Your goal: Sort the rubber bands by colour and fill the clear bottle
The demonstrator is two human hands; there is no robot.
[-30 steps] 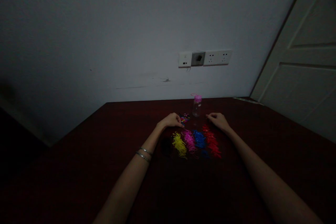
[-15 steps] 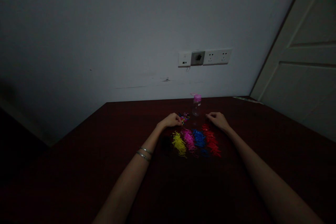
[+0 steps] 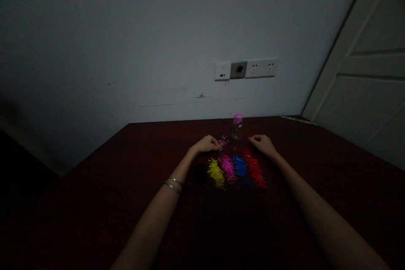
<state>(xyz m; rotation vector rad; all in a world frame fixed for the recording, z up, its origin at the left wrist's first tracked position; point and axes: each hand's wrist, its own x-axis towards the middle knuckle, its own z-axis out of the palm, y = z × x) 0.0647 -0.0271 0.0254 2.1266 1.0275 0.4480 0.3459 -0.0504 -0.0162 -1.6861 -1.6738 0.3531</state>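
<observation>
Hands are well apart, both low over the tbl. (image 3: 152, 143). Left hand (image 3: 207, 144) has its fingers bent down at the near-left edge of the mixed pile (image 3: 223, 141), thin bands in several colours; can't tell if the fingertips grip one. Right hand (image 3: 262, 143) is loosely curled, thumb & forefinger close tog., just beyond the red pile (image 3: 255, 172); can't tell if anything's pinched there.

Btwn the forearms, L to R, a row of sorted bands: yellow pile (image 3: 216, 174), pink pile (image 3: 228, 168), blue pile (image 3: 240, 166), then the red. A dark patch (image 3: 200, 174) left of the yellow is too dim to make out. Two bracelets (image 3: 173, 184) on the left wrist.

Clear bottle (image 3: 236, 131) stands upright behind the piles, btwn the hands, w/ pink lid (image 3: 238, 117) on & a thin loop off it. Further back: grey wall (image 3: 171, 50), scuffed, w/ a row of socket plates (image 3: 261, 68); panelled door (image 3: 363, 67) far R. Rm v. dim.
</observation>
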